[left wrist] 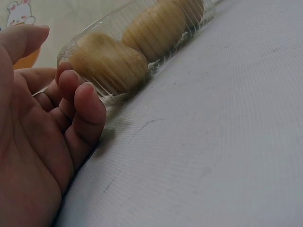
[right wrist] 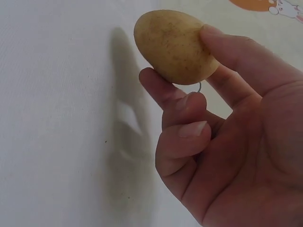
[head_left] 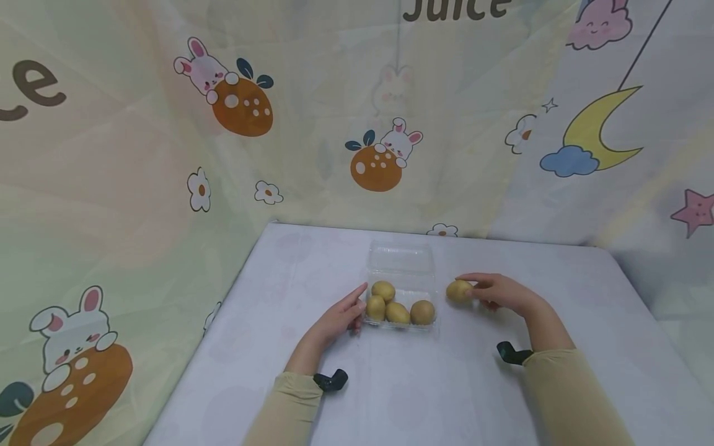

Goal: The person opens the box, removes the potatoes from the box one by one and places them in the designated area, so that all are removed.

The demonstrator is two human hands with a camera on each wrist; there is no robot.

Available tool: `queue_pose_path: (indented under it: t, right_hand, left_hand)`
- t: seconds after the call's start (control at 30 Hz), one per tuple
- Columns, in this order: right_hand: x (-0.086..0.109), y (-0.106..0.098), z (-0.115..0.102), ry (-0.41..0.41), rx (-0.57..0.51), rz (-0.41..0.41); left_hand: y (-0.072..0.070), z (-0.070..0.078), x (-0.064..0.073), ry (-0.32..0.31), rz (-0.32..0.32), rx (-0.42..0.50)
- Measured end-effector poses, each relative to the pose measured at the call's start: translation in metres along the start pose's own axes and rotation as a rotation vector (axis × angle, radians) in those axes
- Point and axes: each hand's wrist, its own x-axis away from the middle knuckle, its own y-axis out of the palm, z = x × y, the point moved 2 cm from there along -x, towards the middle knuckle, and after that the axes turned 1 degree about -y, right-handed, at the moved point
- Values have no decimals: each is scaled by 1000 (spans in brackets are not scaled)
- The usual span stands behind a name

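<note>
My right hand (head_left: pixel 506 293) pinches a potato (right wrist: pixel 173 47) between thumb and fingers, above the tablecloth right of a clear plastic container. Its last fingers curl free of the potato. The container (head_left: pixel 411 296) stands mid-table with its lid (head_left: pixel 400 259) folded back, away from me. Inside lie several potatoes: one at the back left (head_left: pixel 383 290), others along the front, with a browner potato (head_left: pixel 423 312) at the front right. At the container's left wall is my left hand (head_left: pixel 336 317), fingertips right by the plastic and fingers loosely bent, holding nothing.
A white cloth (head_left: pixel 424 384) covers the table. Behind it hangs a printed curtain (head_left: pixel 312 124) with rabbits, oranges and a moon. A dark wrist mount (head_left: pixel 331 380) sits on the left sleeve, another dark mount (head_left: pixel 513 353) on the right.
</note>
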Motion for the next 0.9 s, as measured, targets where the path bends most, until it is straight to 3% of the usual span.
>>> queue_pose_path:
  t: [0.9]
  right_hand:
    - [-3,1,22,88,2,42]
  left_hand:
    - [1,1,0,4,-2,2]
